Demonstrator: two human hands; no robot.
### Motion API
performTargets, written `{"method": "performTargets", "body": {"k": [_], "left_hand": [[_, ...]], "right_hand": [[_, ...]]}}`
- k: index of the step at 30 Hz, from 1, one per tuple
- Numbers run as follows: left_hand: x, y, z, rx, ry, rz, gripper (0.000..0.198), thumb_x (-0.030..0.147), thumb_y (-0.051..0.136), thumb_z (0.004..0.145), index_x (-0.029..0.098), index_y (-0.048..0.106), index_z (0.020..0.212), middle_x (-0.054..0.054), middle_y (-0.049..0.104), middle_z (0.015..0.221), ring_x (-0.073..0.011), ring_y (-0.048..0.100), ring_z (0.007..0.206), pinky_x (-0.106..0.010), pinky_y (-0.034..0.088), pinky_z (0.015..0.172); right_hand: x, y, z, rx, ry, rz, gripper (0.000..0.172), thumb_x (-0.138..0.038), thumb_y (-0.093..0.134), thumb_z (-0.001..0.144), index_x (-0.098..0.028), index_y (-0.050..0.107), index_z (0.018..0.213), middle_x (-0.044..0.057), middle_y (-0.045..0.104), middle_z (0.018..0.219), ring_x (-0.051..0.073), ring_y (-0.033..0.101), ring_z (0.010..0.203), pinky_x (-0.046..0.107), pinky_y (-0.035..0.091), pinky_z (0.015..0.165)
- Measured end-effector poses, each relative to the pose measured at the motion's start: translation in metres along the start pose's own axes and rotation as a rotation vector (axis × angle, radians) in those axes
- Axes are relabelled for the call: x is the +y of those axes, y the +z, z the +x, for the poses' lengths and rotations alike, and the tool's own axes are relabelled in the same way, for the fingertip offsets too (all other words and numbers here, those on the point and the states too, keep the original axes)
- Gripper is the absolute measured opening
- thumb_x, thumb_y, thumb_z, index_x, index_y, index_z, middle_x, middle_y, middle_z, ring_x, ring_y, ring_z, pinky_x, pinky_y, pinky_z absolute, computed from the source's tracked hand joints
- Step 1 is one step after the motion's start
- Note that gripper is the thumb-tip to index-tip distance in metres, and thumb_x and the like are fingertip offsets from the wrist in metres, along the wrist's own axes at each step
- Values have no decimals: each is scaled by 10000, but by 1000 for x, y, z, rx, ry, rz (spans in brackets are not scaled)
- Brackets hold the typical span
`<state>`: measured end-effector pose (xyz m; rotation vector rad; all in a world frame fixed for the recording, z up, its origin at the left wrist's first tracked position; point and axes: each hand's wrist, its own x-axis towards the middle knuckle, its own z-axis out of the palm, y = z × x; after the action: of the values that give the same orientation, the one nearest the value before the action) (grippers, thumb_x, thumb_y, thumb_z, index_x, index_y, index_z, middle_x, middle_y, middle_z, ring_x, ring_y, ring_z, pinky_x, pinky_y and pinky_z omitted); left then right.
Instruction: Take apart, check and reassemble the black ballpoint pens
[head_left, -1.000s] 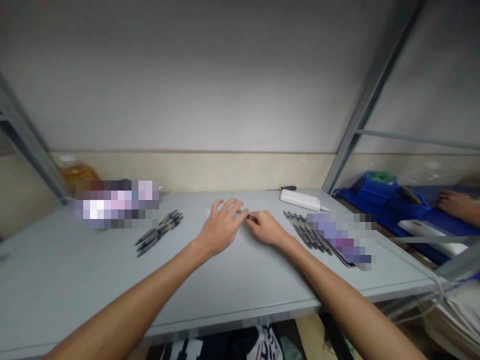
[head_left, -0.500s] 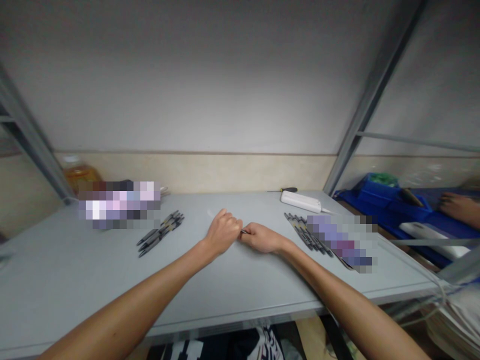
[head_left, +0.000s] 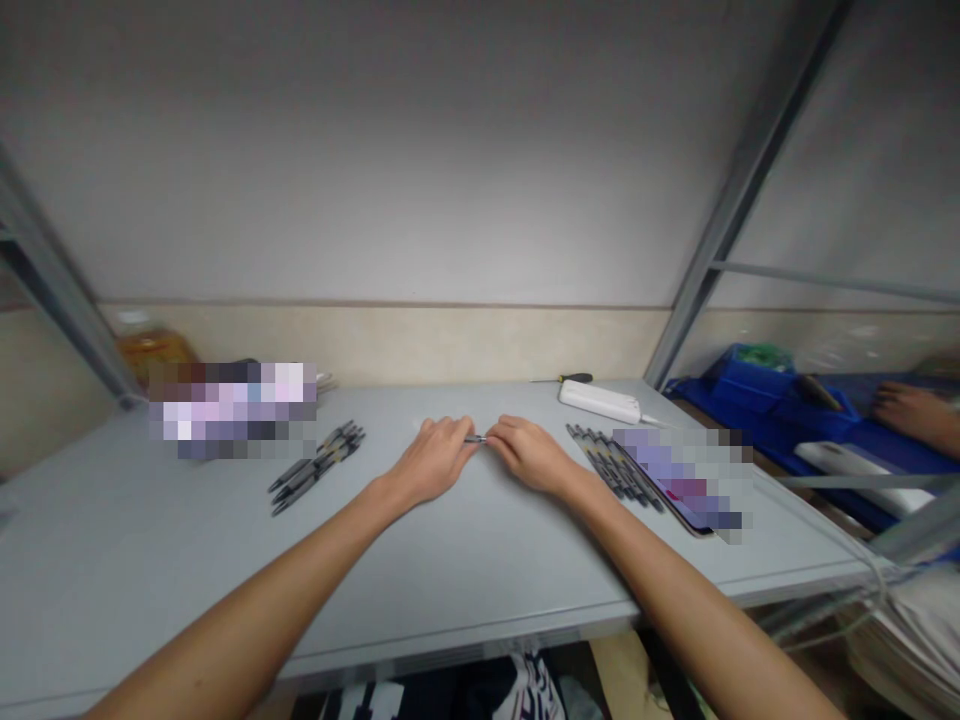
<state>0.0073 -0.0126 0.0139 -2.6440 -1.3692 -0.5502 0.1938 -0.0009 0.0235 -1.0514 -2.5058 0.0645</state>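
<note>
A slim dark pen spans the small gap between my hands, above the middle of the grey table. My left hand is closed around its left part, and only a short length shows. At its right end, the fingertips of my right hand pinch it. To the left lies a loose bundle of grey and black pens. On the right, several similar pens lie side by side, slanting, next to a phone-like flat device whose face is blurred out.
A white power strip and a screwdriver lie at the back right of the table. At the back left are a bottle of amber liquid and blurred items. Beyond the right frame post, another person's hand is near blue bins.
My hands have drawn slightly apart, so more of the pen shows between them. My right hand has risen a little, its fingers now pointing down onto the pen. The view has shifted slightly.
</note>
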Motion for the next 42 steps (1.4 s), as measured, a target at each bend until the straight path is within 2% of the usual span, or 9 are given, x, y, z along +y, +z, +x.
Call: {"method": "performTargets", "body": {"k": [7,13,18,22,29,34,36,39,42], "left_hand": [[-7,3,3,23,81,-27,328,254,256,930,149,548,825,-79,588,788,-210,510,800,-347,352,743],[-11,5,1,166,40,-355,233,279,382,890,180,578,970,-73,621,923,-195,530,890,-336,379,801],[-15,2,2,307,-138,-690,140,286,522,806,180,575,881,-46,634,817,-168,573,765,-301,417,743],[-21,4,6,344,-328,-1134,225,349,621,729,173,527,832,-9,632,658,-140,582,647,-263,423,648],[-23,7,8,370,-489,-1472,306,377,720,612,150,533,696,7,608,553,-85,512,517,-229,403,579],[-22,6,8,368,-537,-1549,310,349,740,580,150,529,690,5,618,561,-79,516,533,-230,414,606],[-21,5,7,372,-545,-1556,315,350,743,570,149,529,685,6,617,560,-81,517,534,-233,416,605],[-20,3,7,372,-561,-1558,319,354,743,566,147,527,676,5,616,561,-79,519,535,-235,421,611],[-20,3,7,368,-569,-1560,320,344,746,562,145,525,679,2,617,561,-76,518,533,-231,421,612]], "right_hand": [[12,3,2,128,-81,126,65,-203,588,796,-150,609,828,50,568,772,158,500,763,257,370,703],[14,0,0,170,70,159,77,-181,609,757,-172,601,833,29,585,755,133,504,682,228,352,630],[15,-5,0,103,184,275,236,-373,595,774,-172,632,891,2,584,666,113,484,584,218,329,573],[20,-6,2,24,213,422,355,-414,448,852,-139,640,734,-11,517,562,98,430,524,216,309,527],[21,-5,2,112,219,589,344,-424,691,647,-147,604,830,-2,572,723,109,479,643,210,360,581],[25,-4,2,3,302,644,424,-515,449,816,-136,592,691,-6,527,567,100,451,525,224,351,532],[27,-4,3,36,297,650,389,-504,499,788,-140,576,675,-11,520,567,99,455,531,221,354,532],[28,-6,4,161,260,684,335,-451,643,683,-151,585,819,7,581,726,112,510,635,222,394,582],[26,-9,4,132,292,745,338,-479,576,738,-146,587,796,12,582,694,107,511,591,232,407,567]]}}
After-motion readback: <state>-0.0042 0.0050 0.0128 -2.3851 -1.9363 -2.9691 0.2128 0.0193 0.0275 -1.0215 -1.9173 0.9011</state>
